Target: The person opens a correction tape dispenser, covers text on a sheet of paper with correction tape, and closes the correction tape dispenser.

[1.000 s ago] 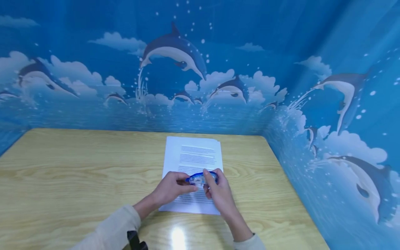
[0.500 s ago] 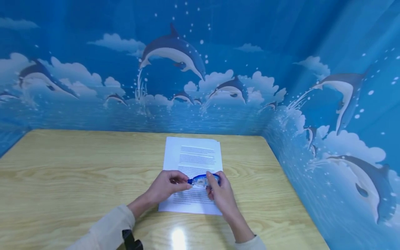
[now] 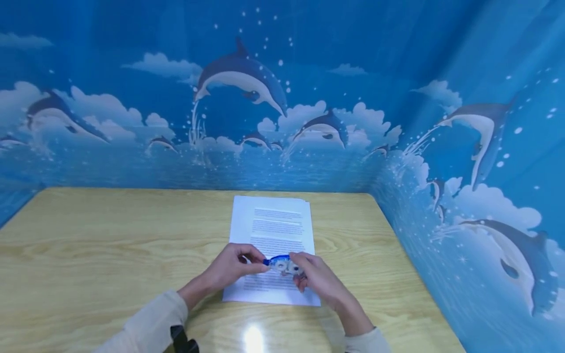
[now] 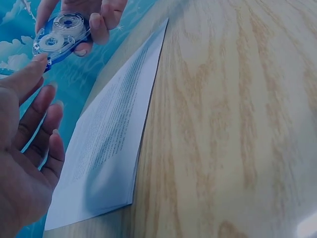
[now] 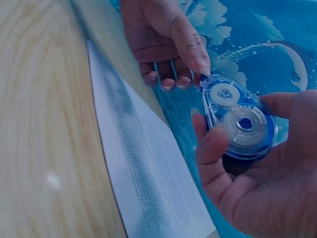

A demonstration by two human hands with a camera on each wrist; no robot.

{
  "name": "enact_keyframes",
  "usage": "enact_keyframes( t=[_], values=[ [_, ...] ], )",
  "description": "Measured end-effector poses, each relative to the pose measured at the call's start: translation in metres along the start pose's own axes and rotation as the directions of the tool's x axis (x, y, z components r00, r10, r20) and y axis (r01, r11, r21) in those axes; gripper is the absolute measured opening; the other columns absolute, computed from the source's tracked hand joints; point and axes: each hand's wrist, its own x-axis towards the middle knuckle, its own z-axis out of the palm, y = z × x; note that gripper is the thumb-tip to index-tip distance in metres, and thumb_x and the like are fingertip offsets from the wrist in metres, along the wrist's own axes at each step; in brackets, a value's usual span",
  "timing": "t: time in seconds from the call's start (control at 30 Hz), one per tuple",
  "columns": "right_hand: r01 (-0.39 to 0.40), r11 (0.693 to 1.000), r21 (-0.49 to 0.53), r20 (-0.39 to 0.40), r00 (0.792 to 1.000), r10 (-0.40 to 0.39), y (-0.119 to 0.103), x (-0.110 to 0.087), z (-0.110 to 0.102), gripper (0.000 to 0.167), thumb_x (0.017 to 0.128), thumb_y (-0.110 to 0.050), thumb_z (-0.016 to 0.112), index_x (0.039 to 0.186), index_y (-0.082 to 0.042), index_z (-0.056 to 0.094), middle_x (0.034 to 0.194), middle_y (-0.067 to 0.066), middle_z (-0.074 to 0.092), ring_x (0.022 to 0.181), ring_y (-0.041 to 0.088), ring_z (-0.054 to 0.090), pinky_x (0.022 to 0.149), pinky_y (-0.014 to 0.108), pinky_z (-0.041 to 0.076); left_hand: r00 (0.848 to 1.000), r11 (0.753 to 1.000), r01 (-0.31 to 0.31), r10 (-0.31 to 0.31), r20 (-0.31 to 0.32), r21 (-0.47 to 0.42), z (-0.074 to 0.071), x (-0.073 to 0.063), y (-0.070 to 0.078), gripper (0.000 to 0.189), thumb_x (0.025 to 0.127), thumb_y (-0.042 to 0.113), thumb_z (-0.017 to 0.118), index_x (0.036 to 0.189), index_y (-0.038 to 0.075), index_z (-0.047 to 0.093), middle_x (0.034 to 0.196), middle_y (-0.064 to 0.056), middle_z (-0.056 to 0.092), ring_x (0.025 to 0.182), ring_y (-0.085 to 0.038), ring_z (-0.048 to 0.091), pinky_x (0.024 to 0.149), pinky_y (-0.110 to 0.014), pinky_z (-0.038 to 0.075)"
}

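A blue and clear correction tape dispenser is held above the printed sheets, its two white reels showing through the casing. My right hand grips its wide end between thumb and fingers, as the dispenser shows in the right wrist view. At the narrow blue tip, my left hand pinches with thumb and forefinger. The other fingers of the left hand are loosely bent in the left wrist view. Whether a cap covers the tip is hidden by the pinching fingers.
Below the hands lies a small stack of printed paper on the wood-grain table. A blue curtain with dolphins stands along the table's far and right edges. Light glares on the table near the front.
The dispenser has turned, so its reels face the head camera more. My right hand has shifted down and tilted. My left fingers have moved slightly left, onto the tip.
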Motion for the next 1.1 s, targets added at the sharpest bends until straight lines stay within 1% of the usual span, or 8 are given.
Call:
enact_keyframes(
  t=[0.2,0.3,0.37,0.5,0.67,0.83,1.0,1.1],
  values=[
    [-0.076,0.972,0.222,0.129,0.99,0.049,0.001,0.002,-0.021,0.042,0.098,-0.029,0.051,0.118,0.008,0.05,0.094,0.01,0.058,0.074,0.013,0.058,0.068,0.024,0.053,1.0,0.999,-0.027,0.027,0.003,0.018,0.003,0.009,0.001,0.043,0.081,0.03,0.078,0.117,0.01,0.066,0.112,-0.004,0.064,0.099,-0.022,0.06,0.082,-0.039,0.049],
    [-0.062,0.955,0.288,0.071,0.997,0.043,0.001,0.003,-0.034,0.041,0.097,-0.025,0.055,0.119,0.008,0.047,0.1,0.013,0.055,0.08,0.016,0.061,0.078,0.027,0.054,0.999,0.996,-0.032,0.032,0.003,0.086,0.002,0.014,0.001,0.067,0.079,0.034,0.079,0.137,0.012,0.053,0.134,-0.007,0.053,0.118,-0.025,0.052,0.093,-0.045,0.045],
    [-0.039,0.953,0.3,-0.01,0.999,0.043,0.001,0.003,-0.044,0.043,0.096,-0.023,0.058,0.121,0.009,0.044,0.107,0.017,0.052,0.086,0.019,0.062,0.083,0.03,0.053,0.999,0.98,-0.041,0.038,0.019,0.197,0.001,0.017,0.002,0.077,0.079,0.042,0.078,0.143,0.017,0.045,0.143,-0.007,0.043,0.128,-0.026,0.042,0.1,-0.048,0.039],
    [0.015,0.967,0.254,-0.204,0.978,0.038,0.004,0.007,-0.063,0.044,0.092,-0.014,0.063,0.124,0.009,0.044,0.118,0.026,0.05,0.097,0.026,0.063,0.092,0.036,0.049,0.994,0.894,-0.1,0.072,0.08,0.437,-0.002,0.026,0.004,0.083,0.08,0.057,0.069,0.149,0.024,0.036,0.153,-0.004,0.03,0.139,-0.027,0.027,0.107,-0.054,0.027],
    [0.043,0.996,0.084,-0.44,0.898,-0.002,0.011,0.009,-0.091,0.04,0.09,-0.013,0.067,0.122,0.005,0.05,0.116,0.022,0.058,0.1,0.025,0.061,0.092,0.039,0.049,0.968,0.753,-0.245,0.15,0.203,0.61,-0.001,0.04,0.009,0.083,0.084,0.065,0.058,0.151,0.026,0.03,0.156,-0.005,0.022,0.14,-0.029,0.023,0.108,-0.054,0.025],
    [-0.005,0.997,-0.081,-0.568,0.822,-0.042,0.022,0.003,-0.123,0.047,0.09,-0.023,0.069,0.125,0.002,0.049,0.124,0.02,0.054,0.109,0.024,0.054,0.088,0.031,0.049,0.93,0.624,-0.355,0.164,0.328,0.696,0.011,0.053,0.016,0.081,0.087,0.068,0.049,0.152,0.028,0.025,0.158,-0.007,0.018,0.141,-0.03,0.021,0.108,-0.054,0.025],
    [-0.124,0.954,-0.272,-0.668,0.738,-0.094,0.036,-0.006,-0.152,0.051,0.091,-0.03,0.067,0.127,0.0,0.048,0.127,0.024,0.05,0.114,0.033,0.05,0.089,0.04,0.045,0.902,0.561,-0.414,0.148,0.406,0.717,0.031,0.065,0.021,0.079,0.088,0.07,0.043,0.153,0.029,0.024,0.158,-0.007,0.015,0.143,-0.029,0.016,0.109,-0.054,0.023],
    [-0.185,0.925,-0.333,-0.701,0.705,-0.111,0.045,-0.01,-0.163,0.05,0.091,-0.029,0.066,0.127,0.001,0.047,0.129,0.027,0.047,0.117,0.04,0.047,0.094,0.049,0.041,0.887,0.532,-0.445,0.148,0.438,0.72,0.044,0.071,0.025,0.077,0.089,0.069,0.042,0.153,0.028,0.025,0.158,-0.008,0.016,0.143,-0.028,0.015,0.111,-0.051,0.022]
  ],
)
